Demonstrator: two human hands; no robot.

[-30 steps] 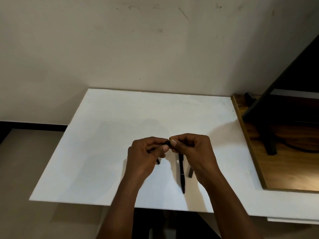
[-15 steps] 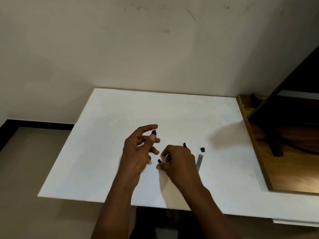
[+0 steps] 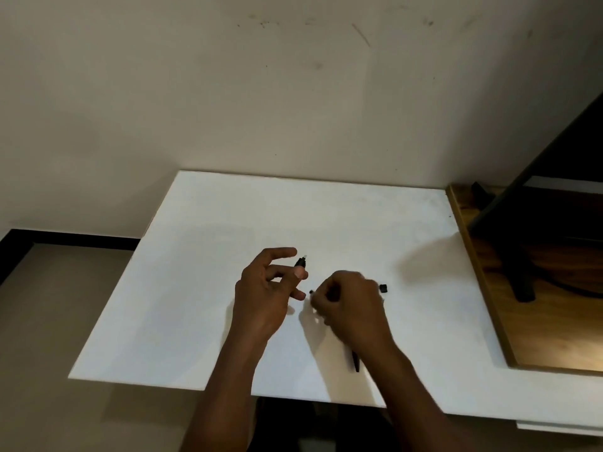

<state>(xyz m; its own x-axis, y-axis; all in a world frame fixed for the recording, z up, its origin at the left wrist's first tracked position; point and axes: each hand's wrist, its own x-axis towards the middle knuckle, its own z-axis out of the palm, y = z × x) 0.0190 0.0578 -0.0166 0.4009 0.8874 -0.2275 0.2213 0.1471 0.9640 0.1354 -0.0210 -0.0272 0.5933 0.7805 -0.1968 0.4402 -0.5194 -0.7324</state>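
Black pen tip (image 3: 301, 262) pinched at left hand (image 3: 264, 295) fingertips.

Pen barrel (image 3: 355, 363) mostly under the blurred right hand (image 3: 350, 301); black speck (image 3: 311, 291) at its fingertips indistinct.

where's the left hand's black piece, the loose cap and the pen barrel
black piece (image 3: 301, 263), head view, its dark middle
loose cap (image 3: 383, 288), head view, its top
pen barrel (image 3: 355, 363), head view, its visible near end
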